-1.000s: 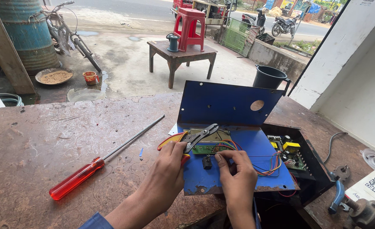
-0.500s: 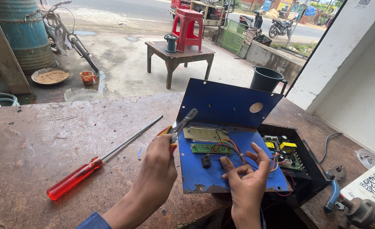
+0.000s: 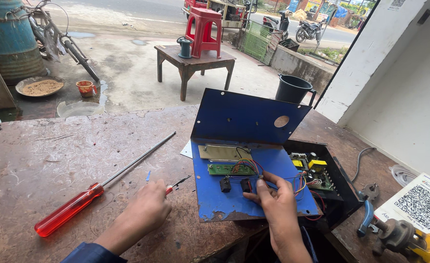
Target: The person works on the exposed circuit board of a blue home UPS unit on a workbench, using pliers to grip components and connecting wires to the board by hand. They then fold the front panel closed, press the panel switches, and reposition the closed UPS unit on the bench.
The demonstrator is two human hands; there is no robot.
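Observation:
A blue metal panel (image 3: 224, 202) lies on the worn workbench (image 3: 54, 156), its lid part (image 3: 244, 117) standing upright behind. On the panel sit a green circuit board (image 3: 230, 169), two small black parts (image 3: 226, 184) and coloured wires (image 3: 297, 184) running into a black box (image 3: 339, 204). My right hand (image 3: 275, 204) rests on the panel, fingers pinched on the wires beside the black parts. My left hand (image 3: 144, 212) lies on the bench left of the panel, closed around small red-handled pliers (image 3: 178, 183). A long red-handled screwdriver (image 3: 69, 210) lies further left.
A blue-handled tool (image 3: 365, 219), a yellow-bodied tool (image 3: 414, 241) and a white printed sheet (image 3: 424, 204) sit at the right end. A black bucket (image 3: 292, 88) stands behind the lid. Beyond the bench are a wooden table (image 3: 195, 61) with a red stool (image 3: 202, 24).
My left hand has lowered the pliers from above the panel to the bench on its left. My right hand has shifted on the panel and closed onto the wires.

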